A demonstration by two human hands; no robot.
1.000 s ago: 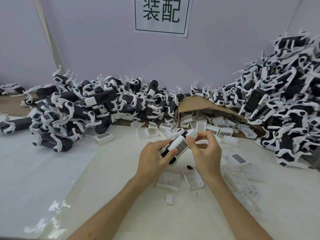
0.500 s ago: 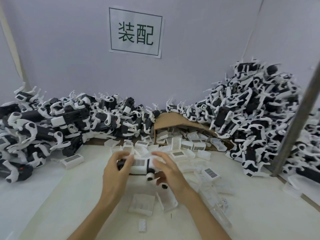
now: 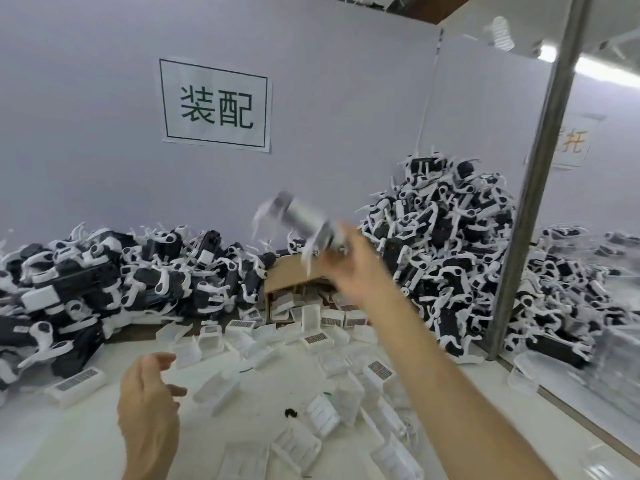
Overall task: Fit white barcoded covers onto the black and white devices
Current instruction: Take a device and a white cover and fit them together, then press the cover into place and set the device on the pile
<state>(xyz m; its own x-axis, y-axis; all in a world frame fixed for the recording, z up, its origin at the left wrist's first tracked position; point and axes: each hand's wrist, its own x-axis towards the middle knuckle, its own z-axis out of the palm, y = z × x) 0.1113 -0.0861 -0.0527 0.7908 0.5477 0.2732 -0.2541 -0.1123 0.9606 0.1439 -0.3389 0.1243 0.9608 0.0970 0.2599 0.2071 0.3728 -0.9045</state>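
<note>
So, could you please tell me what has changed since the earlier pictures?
The left hand let go of the device and hangs open; the right hand swung it up toward the right pile, its grip blurred. The loose covers stayed put.

Device (image 3: 298, 220) at the right hand (image 3: 349, 261): both smeared by motion, so whether the fingers grip it cannot be told. Pile of devices (image 3: 86, 282) on the worktop's left: cut by the picture's left edge. Orange-lettered sign (image 3: 571, 143): partly hidden behind the metal post (image 3: 533, 202). Cardboard box (image 3: 291, 271): partly covered by the right forearm. Barcodes on the covers (image 3: 315, 339): too small to read.
</note>
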